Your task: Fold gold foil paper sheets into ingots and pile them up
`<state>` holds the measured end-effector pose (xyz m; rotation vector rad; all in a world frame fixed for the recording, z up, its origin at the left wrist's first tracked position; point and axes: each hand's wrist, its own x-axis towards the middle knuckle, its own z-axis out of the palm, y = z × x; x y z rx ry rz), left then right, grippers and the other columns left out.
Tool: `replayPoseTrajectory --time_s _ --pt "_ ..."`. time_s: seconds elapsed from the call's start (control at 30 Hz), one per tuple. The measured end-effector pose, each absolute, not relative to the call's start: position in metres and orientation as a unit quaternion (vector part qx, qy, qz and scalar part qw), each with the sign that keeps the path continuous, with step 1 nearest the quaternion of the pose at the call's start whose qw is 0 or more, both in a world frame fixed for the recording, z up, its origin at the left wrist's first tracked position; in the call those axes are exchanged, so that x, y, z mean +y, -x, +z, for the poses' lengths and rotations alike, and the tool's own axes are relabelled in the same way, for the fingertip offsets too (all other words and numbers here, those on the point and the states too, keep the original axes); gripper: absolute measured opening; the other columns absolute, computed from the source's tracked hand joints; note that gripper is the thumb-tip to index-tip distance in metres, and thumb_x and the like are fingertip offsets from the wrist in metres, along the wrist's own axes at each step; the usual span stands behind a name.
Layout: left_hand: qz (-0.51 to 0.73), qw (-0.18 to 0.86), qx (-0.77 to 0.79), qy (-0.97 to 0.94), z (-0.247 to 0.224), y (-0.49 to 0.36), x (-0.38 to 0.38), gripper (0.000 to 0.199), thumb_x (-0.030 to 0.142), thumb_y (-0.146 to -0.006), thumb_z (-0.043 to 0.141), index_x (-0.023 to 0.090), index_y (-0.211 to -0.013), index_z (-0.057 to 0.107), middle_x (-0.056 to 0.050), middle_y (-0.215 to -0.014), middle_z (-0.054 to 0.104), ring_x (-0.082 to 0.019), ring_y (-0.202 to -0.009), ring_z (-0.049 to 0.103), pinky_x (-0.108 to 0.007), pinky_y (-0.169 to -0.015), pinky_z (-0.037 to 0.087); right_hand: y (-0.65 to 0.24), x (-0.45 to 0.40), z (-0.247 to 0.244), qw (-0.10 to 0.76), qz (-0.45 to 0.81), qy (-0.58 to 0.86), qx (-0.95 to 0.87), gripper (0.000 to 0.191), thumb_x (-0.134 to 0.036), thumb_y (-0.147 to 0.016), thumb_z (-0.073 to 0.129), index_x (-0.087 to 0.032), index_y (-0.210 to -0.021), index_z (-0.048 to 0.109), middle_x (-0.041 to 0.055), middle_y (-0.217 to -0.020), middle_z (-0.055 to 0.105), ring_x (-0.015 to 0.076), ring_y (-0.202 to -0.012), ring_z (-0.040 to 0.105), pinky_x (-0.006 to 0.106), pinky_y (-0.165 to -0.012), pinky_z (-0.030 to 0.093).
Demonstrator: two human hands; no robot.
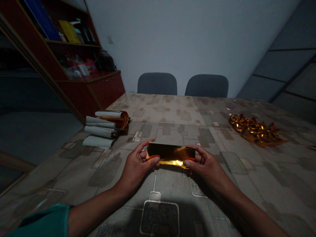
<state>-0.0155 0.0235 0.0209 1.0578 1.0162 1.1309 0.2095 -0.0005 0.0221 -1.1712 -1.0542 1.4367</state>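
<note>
Between both hands, just above the table, I hold a piece of shiny gold foil paper [171, 152] folded into a long strip. My left hand [142, 161] pinches its left end, thumb in front and fingers behind. At the right end, my right hand [201, 161] grips it in the same way. Bright light reflects along the strip's lower edge. Off to the left lies a stack of foil sheets [100, 141], bent over, with pale backs and gold faces. A heap of folded gold foil pieces [256, 130] rests on the right side.
A patterned cloth covers the table [170, 112]. Two grey chairs, a left chair [157, 84] and a right chair [206, 85], stand at the far edge against the wall. A red-brown cabinet [106, 87] with cluttered shelves is at the back left.
</note>
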Motion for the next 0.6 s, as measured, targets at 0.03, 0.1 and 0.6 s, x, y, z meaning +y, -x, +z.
replayPoseTrajectory --time_s 0.03,0.1,0.6 --pt "0.479 0.607 0.438 -0.459 0.0208 0.0154 0.0234 0.074 0.025 -0.069 0.083 0.017 -0.132 0.048 0.001 -0.079 0.073 -0.012 -0.060 0.067 -0.020 -0.055 0.052 -0.2098 -0.0003 0.0221 0.484 0.591 0.481 -0.431 0.052 -0.034 -0.065 0.085 -0.021 -0.109 0.059 0.0021 -0.075 0.071 0.0140 -0.056 0.057 0.028 -0.053 0.044" --pt "0.462 0.617 0.436 -0.464 0.0201 0.0152 0.0236 0.073 0.026 -0.070 0.083 0.017 -0.132 0.047 0.000 -0.079 0.072 -0.012 -0.060 0.066 -0.021 -0.055 0.052 -0.2106 0.0000 0.0216 0.483 0.591 0.483 -0.430 0.051 -0.033 -0.065 0.085 -0.021 -0.108 0.060 0.0028 -0.077 0.071 0.0148 -0.058 0.059 0.028 -0.053 0.044" --pt "0.459 0.620 0.440 -0.460 0.0234 0.0154 0.0250 0.083 0.024 -0.069 0.082 0.017 -0.139 0.040 -0.003 -0.087 0.071 -0.012 -0.065 0.063 -0.021 -0.058 0.051 -0.2053 -0.0016 0.0248 0.480 0.593 0.478 -0.435 0.043 -0.028 -0.068 0.080 -0.021 -0.106 0.061 0.0064 -0.084 0.073 0.0222 -0.072 0.067 0.033 -0.061 0.049"
